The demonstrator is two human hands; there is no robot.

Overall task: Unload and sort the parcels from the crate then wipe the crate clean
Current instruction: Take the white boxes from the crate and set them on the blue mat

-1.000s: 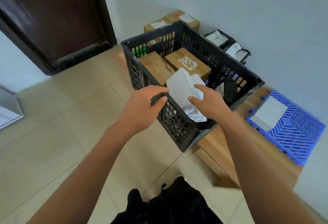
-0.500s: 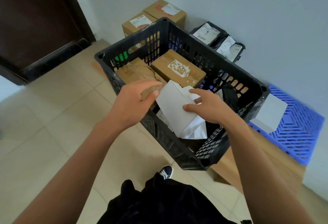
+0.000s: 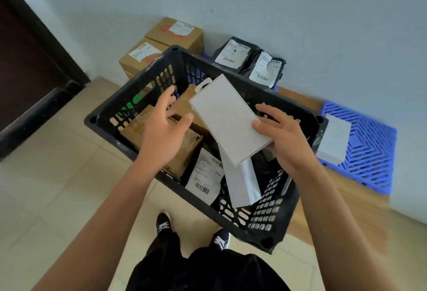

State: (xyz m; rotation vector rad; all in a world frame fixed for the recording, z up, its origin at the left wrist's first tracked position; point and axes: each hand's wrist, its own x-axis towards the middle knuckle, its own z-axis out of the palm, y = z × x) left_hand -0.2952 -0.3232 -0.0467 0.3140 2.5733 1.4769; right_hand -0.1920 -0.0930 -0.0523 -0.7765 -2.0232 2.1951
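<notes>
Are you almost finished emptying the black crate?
Not yet. Some sorting looks done: two brown boxes and two black bags by the wall. The right hand holds a flat white box. Parcels remain in the crate, and it isn't wiped.

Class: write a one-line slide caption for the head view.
Right hand lifts a white flat box above the black crate.
</notes>
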